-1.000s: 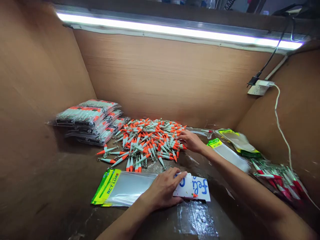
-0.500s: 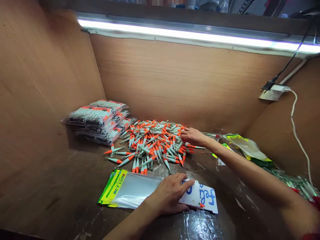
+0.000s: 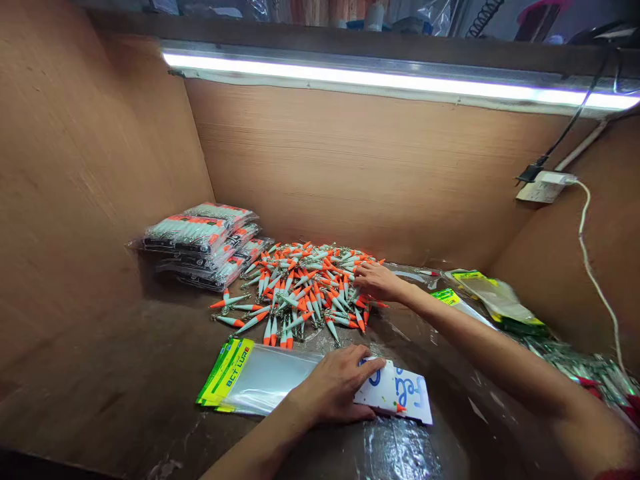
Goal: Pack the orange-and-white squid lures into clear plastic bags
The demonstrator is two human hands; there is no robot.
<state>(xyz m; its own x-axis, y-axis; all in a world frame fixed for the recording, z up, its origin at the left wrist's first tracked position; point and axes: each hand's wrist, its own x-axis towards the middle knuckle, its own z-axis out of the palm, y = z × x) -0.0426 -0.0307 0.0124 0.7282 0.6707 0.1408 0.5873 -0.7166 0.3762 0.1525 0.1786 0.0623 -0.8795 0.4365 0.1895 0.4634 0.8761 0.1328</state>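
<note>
A heap of orange-and-pale squid jigs [image 3: 300,293] with wire hook ends lies at the middle of the bench. My right hand [image 3: 377,280] is at the heap's right side, fingers bent down among the jigs; what is between the fingertips is hidden. Nearer to me, my left hand [image 3: 340,383] is closed over a folded white card [image 3: 407,397] with blue handwriting. A small orange tip pokes from the card's lower edge. Clear packets [image 3: 270,377] with yellow-green "BCT LURE" headers reach out to the left from beneath my left hand and wrist.
Filled plastic packs of jigs [image 3: 205,247] are stacked at the back left. More yellow-topped packets [image 3: 495,297] and a shiny green-silver heap [image 3: 585,360] lie at the right. A power strip [image 3: 543,187] with cables hangs on the right wall. Wooden panels enclose the bench.
My right hand has shifted slightly left and lower over the heap. A jig that lay just right of that hand no longer shows. My left hand stays on the card.
</note>
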